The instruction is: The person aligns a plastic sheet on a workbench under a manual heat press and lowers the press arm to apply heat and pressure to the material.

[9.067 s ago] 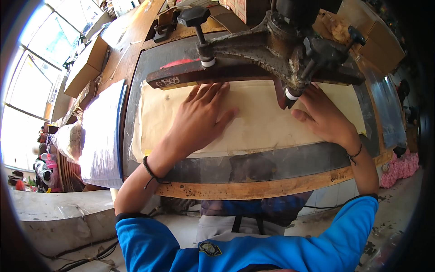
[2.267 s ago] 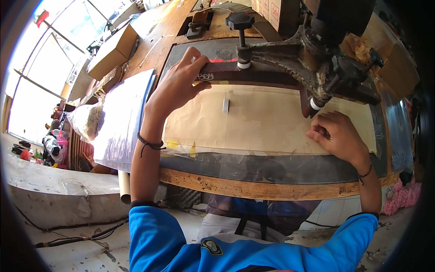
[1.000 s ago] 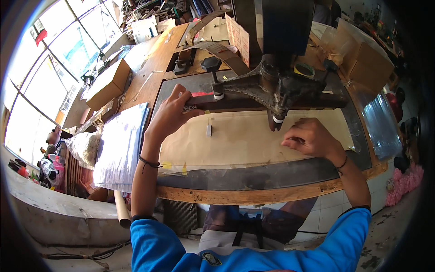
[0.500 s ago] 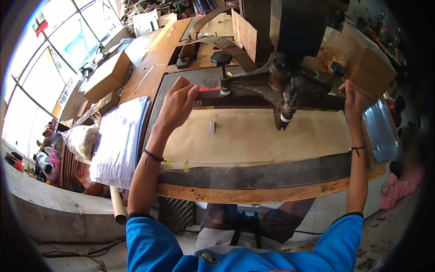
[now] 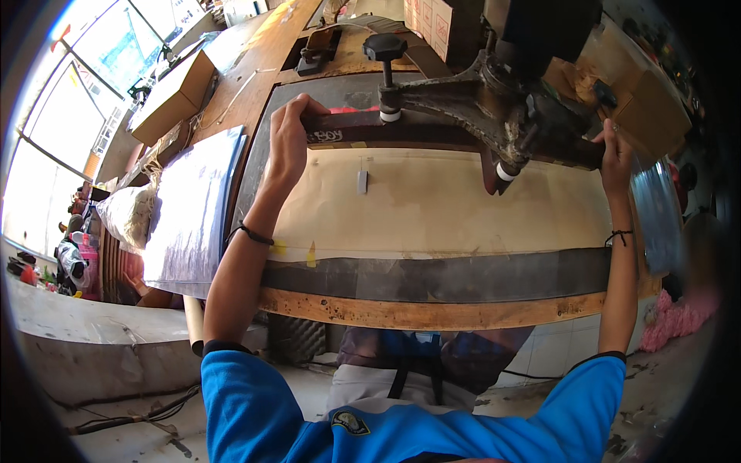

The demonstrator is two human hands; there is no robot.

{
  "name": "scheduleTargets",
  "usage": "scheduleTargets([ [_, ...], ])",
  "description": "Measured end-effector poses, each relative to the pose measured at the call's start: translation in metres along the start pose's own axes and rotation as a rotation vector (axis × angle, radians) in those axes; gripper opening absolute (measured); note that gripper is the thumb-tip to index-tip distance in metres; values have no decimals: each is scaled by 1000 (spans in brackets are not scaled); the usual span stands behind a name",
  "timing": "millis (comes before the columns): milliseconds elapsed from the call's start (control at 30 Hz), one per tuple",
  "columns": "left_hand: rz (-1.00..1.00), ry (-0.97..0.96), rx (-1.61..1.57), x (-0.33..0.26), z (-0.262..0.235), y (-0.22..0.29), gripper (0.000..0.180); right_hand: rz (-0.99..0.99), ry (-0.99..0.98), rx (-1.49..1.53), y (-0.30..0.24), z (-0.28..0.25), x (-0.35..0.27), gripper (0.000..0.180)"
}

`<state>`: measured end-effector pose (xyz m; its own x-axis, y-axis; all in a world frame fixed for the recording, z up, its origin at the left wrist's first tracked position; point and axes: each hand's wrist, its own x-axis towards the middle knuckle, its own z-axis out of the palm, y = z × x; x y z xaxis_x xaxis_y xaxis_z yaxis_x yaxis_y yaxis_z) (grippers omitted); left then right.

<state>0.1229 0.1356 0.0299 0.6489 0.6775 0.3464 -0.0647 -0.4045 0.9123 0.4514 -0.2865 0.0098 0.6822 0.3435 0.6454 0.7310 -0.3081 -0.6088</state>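
Observation:
A long dark bar [image 5: 432,133] runs crosswise beneath a cast metal clamp bracket [image 5: 463,91] with a black knob [image 5: 384,48] on a post. My left hand [image 5: 289,139] has its fingers closed over the bar's left end. At the far right end, my right hand [image 5: 615,158] grips the bar, with its fingertips partly hidden. In front of the bar lies a wide tan sheet [image 5: 455,204] on a dark board. A small grey rectangular piece [image 5: 363,182] rests on the sheet, left of its middle.
A wooden edge [image 5: 432,310] borders the board nearest me. Plastic-covered sheets [image 5: 193,208] are stacked on the left, near a cardboard box [image 5: 174,96]. Clear plastic [image 5: 656,216] hangs on the right. Another carton [image 5: 644,108] stands behind my right hand.
The view has shifted, and the bar and bracket appear larger and higher. My left hand has gone from a raised fist beside the bar's end to fingers over it. My right hand stays at its end.

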Motion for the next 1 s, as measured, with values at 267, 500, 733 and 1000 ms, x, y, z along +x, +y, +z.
scheduleTargets([
  [267, -4, 46, -78, 1, 1, 0, 61, -28, 63, -34, 8, 5, 4, 53],
  [500, -11, 46, -88, 3, 5, -3, 64, -26, 35, -61, 2, -4, 4, 52],
  [733, 38, -202, -100, 13, -13, -13, 73, 17, -58, -12, 2, -10, 6, 52],
  [1000, 52, -217, -23, 26, -40, -41, 84, 16, -285, -18, -4, -15, 8, 67],
])
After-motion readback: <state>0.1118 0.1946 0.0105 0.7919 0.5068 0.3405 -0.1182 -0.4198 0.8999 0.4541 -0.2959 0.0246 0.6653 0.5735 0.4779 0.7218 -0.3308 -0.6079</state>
